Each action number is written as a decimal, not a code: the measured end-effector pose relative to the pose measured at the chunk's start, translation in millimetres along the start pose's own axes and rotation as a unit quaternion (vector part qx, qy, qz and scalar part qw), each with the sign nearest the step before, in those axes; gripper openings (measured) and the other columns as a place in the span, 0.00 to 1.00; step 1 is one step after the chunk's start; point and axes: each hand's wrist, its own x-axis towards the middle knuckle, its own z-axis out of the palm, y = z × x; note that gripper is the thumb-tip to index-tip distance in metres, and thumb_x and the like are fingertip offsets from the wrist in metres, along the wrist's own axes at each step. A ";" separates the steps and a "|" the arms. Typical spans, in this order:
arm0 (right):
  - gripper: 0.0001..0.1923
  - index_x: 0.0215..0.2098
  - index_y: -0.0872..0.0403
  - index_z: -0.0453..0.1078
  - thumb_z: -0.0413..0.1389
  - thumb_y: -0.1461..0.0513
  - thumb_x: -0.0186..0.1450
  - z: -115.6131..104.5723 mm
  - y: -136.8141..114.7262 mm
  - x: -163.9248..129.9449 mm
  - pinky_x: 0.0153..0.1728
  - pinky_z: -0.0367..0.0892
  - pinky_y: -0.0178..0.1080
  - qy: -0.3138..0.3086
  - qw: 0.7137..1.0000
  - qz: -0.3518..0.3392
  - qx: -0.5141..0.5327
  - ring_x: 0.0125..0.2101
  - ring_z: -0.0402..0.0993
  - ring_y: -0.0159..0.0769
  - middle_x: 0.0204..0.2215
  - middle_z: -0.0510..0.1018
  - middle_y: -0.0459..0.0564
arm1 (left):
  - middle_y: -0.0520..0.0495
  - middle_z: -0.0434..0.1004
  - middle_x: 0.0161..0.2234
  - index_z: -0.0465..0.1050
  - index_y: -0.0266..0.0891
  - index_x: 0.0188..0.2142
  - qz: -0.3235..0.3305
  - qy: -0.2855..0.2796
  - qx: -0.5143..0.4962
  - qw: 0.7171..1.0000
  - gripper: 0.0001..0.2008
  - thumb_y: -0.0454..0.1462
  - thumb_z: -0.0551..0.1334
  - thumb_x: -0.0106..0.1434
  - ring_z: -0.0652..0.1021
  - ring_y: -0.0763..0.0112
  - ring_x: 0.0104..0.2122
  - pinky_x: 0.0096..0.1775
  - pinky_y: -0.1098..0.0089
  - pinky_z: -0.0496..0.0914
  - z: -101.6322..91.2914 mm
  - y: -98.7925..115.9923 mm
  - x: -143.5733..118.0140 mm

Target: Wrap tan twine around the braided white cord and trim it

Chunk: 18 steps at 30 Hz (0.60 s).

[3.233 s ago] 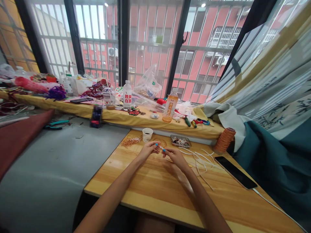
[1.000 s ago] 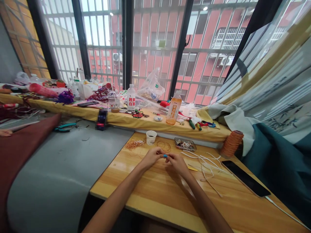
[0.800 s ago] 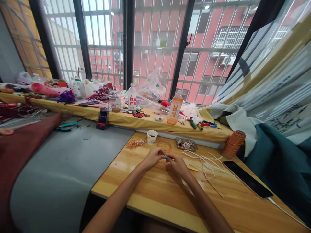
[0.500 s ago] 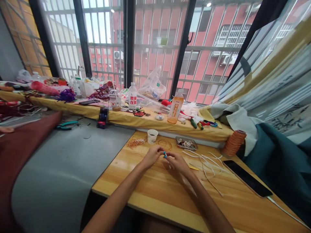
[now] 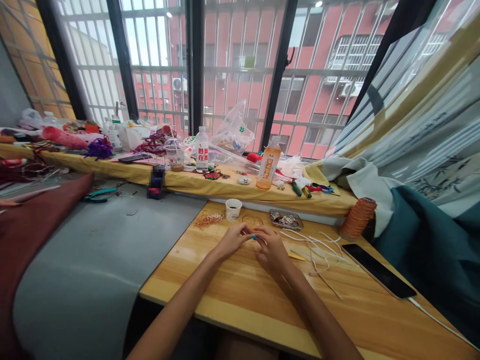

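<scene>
Cord work is in hand: a small piece, too tiny to make out, sits pinched between the left hand (image 5: 233,240) and right hand (image 5: 270,248), fingertips meeting just above the wooden tabletop (image 5: 240,295). Both hands are closed on it. Loose white cords (image 5: 318,248) lie just right; any further move likely calls for fine fingertip control.
</scene>
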 end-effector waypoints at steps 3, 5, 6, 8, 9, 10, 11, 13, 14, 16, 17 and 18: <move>0.12 0.34 0.52 0.71 0.49 0.68 0.56 -2.1 -2.9 0.0 0.45 0.54 0.46 0.019 0.999 -0.024 -0.040 0.47 0.62 0.40 0.42 0.71 0.52 | 0.50 0.70 0.25 0.67 0.34 0.26 0.025 0.008 0.005 1.000 0.03 0.34 0.58 0.52 0.69 0.74 0.27 0.30 0.75 0.62 0.2 -1.2 -0.3; 0.10 0.32 0.52 0.71 0.49 0.68 0.57 -0.9 -2.1 0.1 0.44 0.54 0.46 0.032 0.998 -0.030 -0.049 0.46 0.63 0.40 0.42 0.71 0.52 | 0.51 0.69 0.24 0.66 0.34 0.24 0.041 0.013 0.008 0.999 0.03 0.33 0.58 0.52 0.69 0.75 0.27 0.30 0.75 0.62 0.7 -2.1 -0.2; 0.10 0.31 0.52 0.71 0.49 0.67 0.57 0.0 -1.1 0.2 0.44 0.54 0.46 0.036 0.998 -0.031 -0.049 0.46 0.63 0.40 0.41 0.72 0.52 | 0.51 0.69 0.24 0.65 0.34 0.23 0.047 0.015 0.010 0.999 0.03 0.32 0.58 0.52 0.69 0.75 0.26 0.31 0.75 0.62 0.9 -2.4 -0.2; 0.09 0.30 0.52 0.71 0.49 0.67 0.58 1.8 1.7 0.3 0.43 0.55 0.46 0.037 0.998 -0.034 -0.044 0.45 0.63 0.40 0.41 0.72 0.52 | 0.51 0.68 0.24 0.64 0.34 0.22 0.056 0.018 0.014 0.998 0.04 0.32 0.57 0.53 0.69 0.75 0.27 0.31 0.75 0.62 1.3 -2.5 -0.3; 0.09 0.30 0.52 0.71 0.49 0.66 0.59 2.4 3.1 0.3 0.44 0.55 0.46 0.034 0.998 -0.034 -0.038 0.45 0.63 0.40 0.41 0.71 0.52 | 0.51 0.68 0.24 0.64 0.34 0.23 0.059 0.019 0.017 0.998 0.04 0.32 0.57 0.53 0.69 0.75 0.27 0.31 0.75 0.62 1.4 -2.4 -0.3; 0.08 0.30 0.52 0.71 0.49 0.65 0.59 2.6 4.6 0.3 0.44 0.55 0.46 0.030 0.999 -0.031 -0.030 0.45 0.62 0.40 0.42 0.70 0.52 | 0.51 0.68 0.24 0.64 0.34 0.23 0.060 0.022 0.020 0.998 0.04 0.32 0.56 0.53 0.69 0.75 0.27 0.31 0.75 0.62 1.4 -2.1 -0.3; 0.08 0.31 0.52 0.70 0.49 0.64 0.59 2.6 6.0 0.3 0.45 0.55 0.46 0.026 0.999 -0.027 -0.019 0.46 0.61 0.40 0.43 0.69 0.53 | 0.51 0.68 0.25 0.65 0.35 0.24 0.061 0.026 0.023 0.998 0.03 0.33 0.56 0.54 0.69 0.75 0.27 0.32 0.74 0.63 1.4 -1.9 -0.2; 0.09 0.35 0.52 0.70 0.49 0.62 0.58 2.0 8.3 0.6 0.47 0.55 0.46 0.023 1.000 -0.007 0.011 0.49 0.58 0.40 0.47 0.65 0.54 | 0.51 0.69 0.27 0.66 0.35 0.29 0.060 0.042 0.025 0.997 0.03 0.32 0.56 0.54 0.69 0.74 0.28 0.33 0.74 0.63 1.3 -1.9 0.4; 0.11 0.38 0.52 0.68 0.50 0.62 0.58 1.7 9.1 0.9 0.47 0.54 0.45 0.026 0.999 0.009 0.031 0.50 0.57 0.40 0.49 0.62 0.54 | 0.50 0.69 0.28 0.66 0.35 0.32 0.060 0.048 0.027 0.997 0.05 0.32 0.55 0.55 0.69 0.74 0.29 0.33 0.74 0.63 1.1 -2.3 0.9; 0.19 0.47 0.52 0.63 0.51 0.60 0.56 1.0 10.0 1.8 0.48 0.54 0.44 0.028 0.995 0.050 0.082 0.51 0.56 0.40 0.52 0.59 0.55 | 0.49 0.69 0.30 0.67 0.36 0.37 0.067 0.055 0.042 0.995 0.09 0.31 0.54 0.56 0.69 0.73 0.31 0.36 0.72 0.64 0.4 -4.1 1.9; 0.23 0.50 0.53 0.59 0.52 0.60 0.56 0.6 10.1 2.2 0.48 0.55 0.44 0.021 0.991 0.074 0.114 0.50 0.58 0.39 0.51 0.60 0.56 | 0.48 0.69 0.31 0.67 0.37 0.38 0.075 0.054 0.056 0.994 0.10 0.30 0.53 0.56 0.70 0.73 0.32 0.36 0.72 0.64 -0.1 -5.4 2.0; 0.26 0.52 0.54 0.56 0.51 0.59 0.55 0.2 9.9 2.6 0.46 0.57 0.43 0.006 0.984 0.098 0.146 0.48 0.61 0.39 0.49 0.63 0.56 | 0.47 0.69 0.32 0.68 0.37 0.39 0.084 0.051 0.076 0.992 0.11 0.30 0.52 0.57 0.69 0.72 0.33 0.36 0.72 0.64 -0.7 -6.7 1.8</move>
